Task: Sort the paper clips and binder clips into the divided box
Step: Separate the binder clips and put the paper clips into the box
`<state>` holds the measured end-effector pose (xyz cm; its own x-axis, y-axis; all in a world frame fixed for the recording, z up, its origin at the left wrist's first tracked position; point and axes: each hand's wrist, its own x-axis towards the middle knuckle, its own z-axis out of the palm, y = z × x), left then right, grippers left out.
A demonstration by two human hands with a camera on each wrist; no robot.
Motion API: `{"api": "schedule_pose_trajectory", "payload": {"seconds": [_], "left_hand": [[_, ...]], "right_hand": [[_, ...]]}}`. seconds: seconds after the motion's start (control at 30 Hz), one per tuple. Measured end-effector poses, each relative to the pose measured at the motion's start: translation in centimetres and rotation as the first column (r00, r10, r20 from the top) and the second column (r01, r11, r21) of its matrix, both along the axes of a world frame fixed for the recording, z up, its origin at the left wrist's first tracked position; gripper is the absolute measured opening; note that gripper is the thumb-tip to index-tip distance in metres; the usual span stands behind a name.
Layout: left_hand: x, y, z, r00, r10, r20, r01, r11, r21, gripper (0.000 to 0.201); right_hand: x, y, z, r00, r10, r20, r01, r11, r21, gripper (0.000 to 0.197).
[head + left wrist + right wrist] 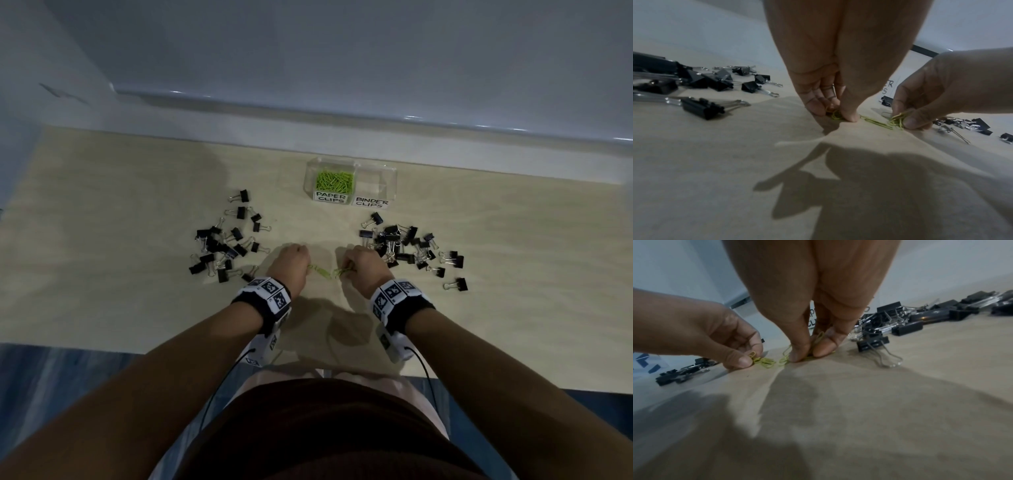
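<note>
Both hands are down on the tabletop, side by side, pinching green paper clips [327,272]. My left hand [293,262] pinches a few clips [836,115] between thumb and fingers. My right hand [359,265] pinches another small bunch of clips [818,340], and a few loose clips [876,123] lie between the hands. The clear divided box [375,180] stands at the back; its left compartment, labelled PAPER CLIPS, holds many green clips [334,181], and the right one, labelled BINDER CLIPS, looks bare. Black binder clips lie in a left pile [227,240] and a right pile [407,245].
The light wooden table [120,240] ends at a white wall ledge [342,130] behind the box. A lone binder clip [873,344] lies just right of my right hand's fingers. My torso and the table's near edge [102,347] are at the bottom.
</note>
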<state>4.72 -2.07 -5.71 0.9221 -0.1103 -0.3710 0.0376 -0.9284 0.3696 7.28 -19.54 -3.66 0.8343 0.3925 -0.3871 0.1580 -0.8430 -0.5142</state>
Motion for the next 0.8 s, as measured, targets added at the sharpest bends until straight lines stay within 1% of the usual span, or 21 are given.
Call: {"api": "schedule_pose_trajectory", "payload": {"seconds": [0.13,0.27,0.33,0.4,0.47,0.53,0.6,0.67,0.73,0.8], "left_hand": [[0.0,-0.1,0.1,0.998,-0.064,-0.027,0.065,0.997,0.051,0.023],[0.3,0.2,0.4,0.995,-0.090,-0.037,0.090,0.996,0.020,0.020],[0.8,0.4,1.0,0.995,-0.077,-0.055,0.076,0.997,-0.028,0.019],[1.7,0.7,1.8,0.997,-0.042,-0.061,0.035,0.993,-0.112,0.014],[3.4,0.9,2.9,0.999,0.014,-0.031,-0.020,0.980,-0.196,0.007],[5.7,0.8,4.2,0.997,0.071,0.012,-0.066,0.970,-0.235,0.006],[8.7,0.5,5.6,0.990,0.119,0.070,-0.098,0.963,-0.253,0.008],[11.6,0.1,6.8,0.980,0.153,0.130,-0.116,0.959,-0.257,0.013],[13.8,-0.3,7.2,0.969,0.194,0.155,-0.149,0.954,-0.259,0.014],[15.1,-0.7,7.3,0.960,0.235,0.153,-0.189,0.946,-0.265,0.016]], "right_hand": [[-0.1,-0.2,0.2,0.999,-0.038,-0.010,0.039,0.999,0.028,0.011],[0.2,-0.7,0.5,0.991,-0.118,-0.064,0.121,0.992,0.043,0.012],[0.8,-0.9,0.6,0.983,-0.159,-0.093,0.164,0.986,0.043,0.011],[1.7,-1.2,0.8,0.969,-0.217,-0.121,0.227,0.971,0.072,0.016],[2.9,-1.3,1.6,0.951,-0.283,-0.126,0.298,0.947,0.118,0.020],[4.6,-1.1,2.9,0.930,-0.347,-0.120,0.364,0.915,0.173,0.022],[6.7,-0.6,4.0,0.922,-0.381,-0.066,0.386,0.896,0.219,0.021],[8.9,0.4,4.9,0.928,-0.371,0.041,0.353,0.909,0.221,0.013],[11.2,1.7,5.4,0.928,-0.343,0.145,0.317,0.931,0.179,0.012],[13.1,3.0,5.6,0.927,-0.311,0.209,0.292,0.949,0.116,0.014]]}}
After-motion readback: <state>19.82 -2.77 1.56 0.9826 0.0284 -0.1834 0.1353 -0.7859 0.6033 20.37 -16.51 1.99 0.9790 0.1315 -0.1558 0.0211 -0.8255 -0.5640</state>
